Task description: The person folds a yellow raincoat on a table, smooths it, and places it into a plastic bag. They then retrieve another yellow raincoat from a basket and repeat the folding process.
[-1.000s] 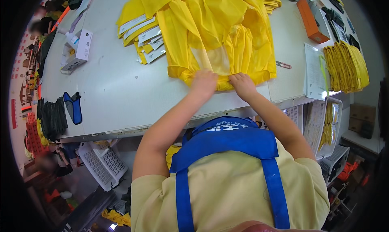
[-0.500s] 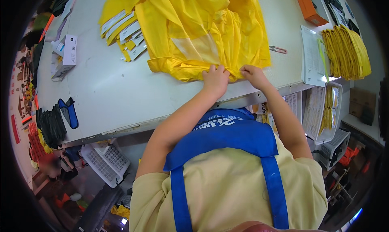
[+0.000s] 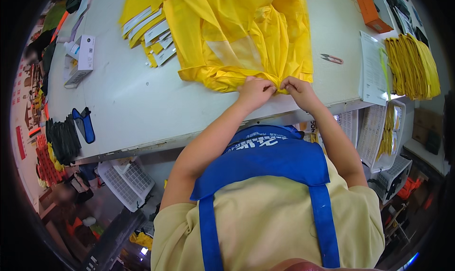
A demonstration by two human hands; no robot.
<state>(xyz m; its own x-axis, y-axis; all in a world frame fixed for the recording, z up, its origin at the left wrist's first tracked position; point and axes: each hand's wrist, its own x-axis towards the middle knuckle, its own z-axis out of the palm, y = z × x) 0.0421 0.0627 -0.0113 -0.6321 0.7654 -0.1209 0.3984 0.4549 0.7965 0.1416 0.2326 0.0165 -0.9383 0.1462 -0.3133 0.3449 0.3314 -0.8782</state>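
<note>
A large yellow garment (image 3: 227, 29) of thin, shiny fabric lies spread over the table, its near edge bunched along the table's front. My left hand (image 3: 256, 91) pinches that near edge with closed fingers. Close beside it on the right, my right hand (image 3: 297, 89) grips the same edge, fingertips curled into the gathered cloth. A whitish translucent patch (image 3: 235, 53) shows in the fabric just beyond my hands. What lies inside the folds between my fingers is hidden.
Thread snips (image 3: 332, 58) lie right of the garment. Flat yellow pieces with white labels (image 3: 156, 31) fan out at its left. A folded yellow stack (image 3: 412, 67) and paper sheets (image 3: 373, 69) sit at the right. A white box (image 3: 85, 58) stands left; white baskets (image 3: 125, 183) are below the table.
My left hand has shifted slightly right, closer to my right hand, along the garment's edge. Both hands still hold the cloth, and the whole view has shifted a little.
</note>
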